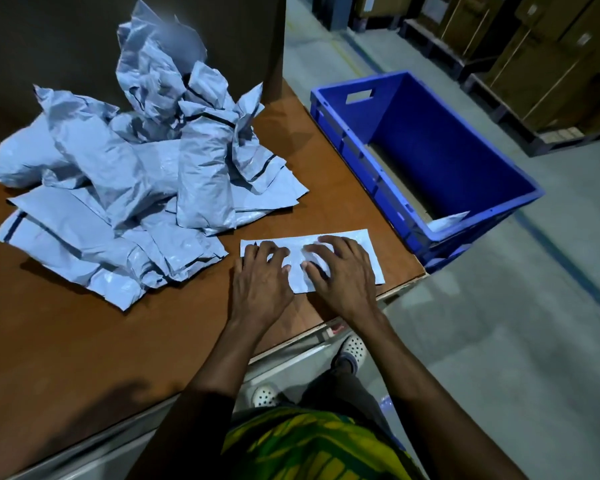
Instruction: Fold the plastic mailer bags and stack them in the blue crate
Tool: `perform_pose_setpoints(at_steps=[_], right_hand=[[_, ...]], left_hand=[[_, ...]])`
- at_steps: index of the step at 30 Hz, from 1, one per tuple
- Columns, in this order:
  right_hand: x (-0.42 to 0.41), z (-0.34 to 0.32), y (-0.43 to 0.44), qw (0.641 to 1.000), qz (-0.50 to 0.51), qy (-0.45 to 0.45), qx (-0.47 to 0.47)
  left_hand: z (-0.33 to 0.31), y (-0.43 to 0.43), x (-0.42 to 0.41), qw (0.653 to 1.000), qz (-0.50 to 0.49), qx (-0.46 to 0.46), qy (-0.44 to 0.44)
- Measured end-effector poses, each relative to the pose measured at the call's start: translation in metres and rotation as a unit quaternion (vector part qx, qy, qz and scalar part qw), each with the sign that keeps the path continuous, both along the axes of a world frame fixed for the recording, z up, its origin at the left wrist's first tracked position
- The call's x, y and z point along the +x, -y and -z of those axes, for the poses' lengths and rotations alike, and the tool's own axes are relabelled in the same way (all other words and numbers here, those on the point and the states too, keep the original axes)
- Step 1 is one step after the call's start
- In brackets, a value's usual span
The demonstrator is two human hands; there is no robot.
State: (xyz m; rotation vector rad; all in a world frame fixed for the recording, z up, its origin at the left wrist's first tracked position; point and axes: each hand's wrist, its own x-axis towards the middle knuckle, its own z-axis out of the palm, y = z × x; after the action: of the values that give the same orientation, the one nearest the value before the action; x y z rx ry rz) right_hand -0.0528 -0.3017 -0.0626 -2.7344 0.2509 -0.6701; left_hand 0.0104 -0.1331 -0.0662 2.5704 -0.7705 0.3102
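— What lies at the left?

— A loose heap of crumpled grey mailer bags (129,174), some puffed up, some flat, filling the far left of the brown worktop (66,341). Several have a dark strip along one edge.

— And just beside the heap?

— One flat mailer bag (293,245), a long pale rectangle, lies near the worktop's right front corner, apart from the heap. Both hands are on it.

— How does the left hand (260,285) sit?

— Palm down over the bag's left end. Its fingers (253,252) are spread and slightly bent, with the tips pressing the plastic against the worktop. It grips nothing.

— The right hand (343,275)?

— Much the same over the bag's right half: fingers (329,242) fanned out, thumb towards the middle, pushing down, nothing pinched or held. The two thumbs are close together with a bare strip of bag between them.

— Further right?

— The blue crate (426,161) stands on the grey floor (499,358), just beside the worktop's right edge. One pale bag (449,220) shows in its near corner, partly hidden by the rim. Beyond it, at the far right, cardboard boxes (548,71) stand on dark pallets.
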Motion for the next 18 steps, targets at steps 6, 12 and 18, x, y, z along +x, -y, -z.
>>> perform_pose_setpoints(at_steps=[6, 12, 18], right_hand=[[-0.040, 0.009, -0.022, 0.998, -0.011, 0.041, 0.037], [-0.047, -0.005, 0.009, 0.999, 0.004, 0.038, 0.024], [-0.063, -0.003, 0.033, 0.997, -0.063, 0.002, 0.032]], left_hand=[[0.007, -0.015, -0.028, 0.997, 0.033, -0.071, 0.015], [0.009, -0.024, -0.029, 0.995, 0.035, -0.094, 0.026], [0.006, -0.031, -0.048, 0.995, 0.061, -0.083, 0.014]])
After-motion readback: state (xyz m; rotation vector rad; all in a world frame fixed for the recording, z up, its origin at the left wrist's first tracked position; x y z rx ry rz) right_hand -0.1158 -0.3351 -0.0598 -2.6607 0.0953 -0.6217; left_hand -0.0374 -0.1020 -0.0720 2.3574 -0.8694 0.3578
